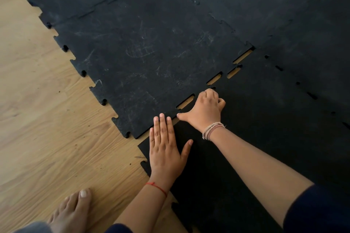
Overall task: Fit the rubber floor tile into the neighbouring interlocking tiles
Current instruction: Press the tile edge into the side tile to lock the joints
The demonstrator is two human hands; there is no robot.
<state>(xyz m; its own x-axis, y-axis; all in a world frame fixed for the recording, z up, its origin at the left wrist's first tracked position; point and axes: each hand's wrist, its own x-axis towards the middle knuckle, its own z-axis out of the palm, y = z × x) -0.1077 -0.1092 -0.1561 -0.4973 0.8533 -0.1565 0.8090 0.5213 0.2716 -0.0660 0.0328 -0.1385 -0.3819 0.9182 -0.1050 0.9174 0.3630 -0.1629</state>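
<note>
Head view, the only one. The loose rubber tile [265, 119] lies on the wood floor [47, 119], nearest the person, its far edge up against the scuffed neighbouring tile [142, 53]. The seam between them is not closed: four slots of bare floor show along it, plus a sliver near the left fingertips.

Left hand [164, 145] lies flat and open on the loose tile, palm down, fingertips reaching the seam, gripping nothing. Right hand [204, 109] is curled, knuckles and thumb bearing on the tile edge at the seam; fingers are tucked under, so I cannot tell whether they pinch anything.

To do this step well, I'd judge: line tabs over notches first, then press down tab by tab along the seam toward the far corner, keeping the flat hand as anchor so the tile doesn't creep back.

Counts: two hands, one bare foot [73, 208] at lower left, one loose tile, at least four laid tiles by the joint lines; another joint on the right [295, 83] also looks partly unseated.
</note>
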